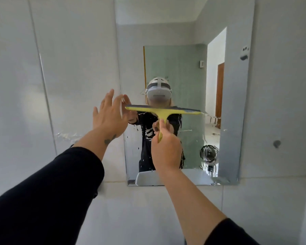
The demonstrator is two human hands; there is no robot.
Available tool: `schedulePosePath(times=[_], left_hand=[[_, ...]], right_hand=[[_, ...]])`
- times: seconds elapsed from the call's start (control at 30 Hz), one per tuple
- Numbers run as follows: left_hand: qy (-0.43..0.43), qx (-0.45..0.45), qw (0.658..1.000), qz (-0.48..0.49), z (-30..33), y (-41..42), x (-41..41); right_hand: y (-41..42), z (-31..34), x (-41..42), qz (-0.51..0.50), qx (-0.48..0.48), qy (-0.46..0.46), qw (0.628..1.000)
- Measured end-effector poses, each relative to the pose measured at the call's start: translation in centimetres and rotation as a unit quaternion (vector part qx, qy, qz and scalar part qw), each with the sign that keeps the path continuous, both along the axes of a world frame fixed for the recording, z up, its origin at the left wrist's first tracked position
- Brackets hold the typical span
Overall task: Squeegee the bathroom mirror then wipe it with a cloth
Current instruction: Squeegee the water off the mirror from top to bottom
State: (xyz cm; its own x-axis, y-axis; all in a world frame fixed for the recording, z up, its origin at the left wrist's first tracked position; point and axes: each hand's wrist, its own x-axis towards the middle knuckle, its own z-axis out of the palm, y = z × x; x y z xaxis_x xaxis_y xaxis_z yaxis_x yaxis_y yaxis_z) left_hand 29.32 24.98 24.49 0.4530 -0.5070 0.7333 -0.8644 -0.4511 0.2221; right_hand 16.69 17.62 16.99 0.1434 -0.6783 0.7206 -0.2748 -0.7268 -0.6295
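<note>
A tall frameless mirror (233,103) hangs on the white tiled wall, with water drops on its lower half. A yellow squeegee (163,111) with a dark rubber blade lies level against the glass at about mid height. My right hand (166,149) is shut on its handle from below. My left hand (109,115) is held up with fingers spread at the mirror's left edge, close to the left end of the blade, holding nothing. No cloth is in view.
White tiles (69,85) surround the mirror, with wet streaks left of it. A small metal stud (276,144) sticks out of the wall at the right. The mirror reflects a person, a doorway and a green glass panel.
</note>
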Motion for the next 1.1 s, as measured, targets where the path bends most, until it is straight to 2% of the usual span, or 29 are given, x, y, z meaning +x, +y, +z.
schedulePosePath(times=[0.1,0.23,0.4,0.5,0.77,1.1], left_hand=[[0.006,0.012,1.0,0.008,-0.3,0.3,0.4],[0.025,0.014,1.0,0.001,-1.1,0.0,0.4],[0.047,0.022,0.999,-0.012,-1.7,-0.9,-0.4],[0.039,0.027,0.999,-0.021,-2.4,-1.8,-1.3],[0.036,0.059,0.997,-0.045,-4.0,-4.3,-4.4],[0.04,0.103,0.993,-0.032,-4.3,-5.8,-5.7]], right_hand=[[-0.1,-0.2,0.0,-0.017,-0.043,0.063,0.997],[0.6,-0.7,-0.1,-0.028,-0.133,0.213,0.967],[-1.1,-0.5,-1.5,-0.108,-0.22,0.264,0.933],[-2.3,0.0,-3.3,-0.071,-0.204,0.299,0.93],[-5.3,0.3,-9.0,-0.085,-0.141,0.309,0.937],[-8.3,0.1,-13.7,-0.119,-0.101,0.249,0.956]])
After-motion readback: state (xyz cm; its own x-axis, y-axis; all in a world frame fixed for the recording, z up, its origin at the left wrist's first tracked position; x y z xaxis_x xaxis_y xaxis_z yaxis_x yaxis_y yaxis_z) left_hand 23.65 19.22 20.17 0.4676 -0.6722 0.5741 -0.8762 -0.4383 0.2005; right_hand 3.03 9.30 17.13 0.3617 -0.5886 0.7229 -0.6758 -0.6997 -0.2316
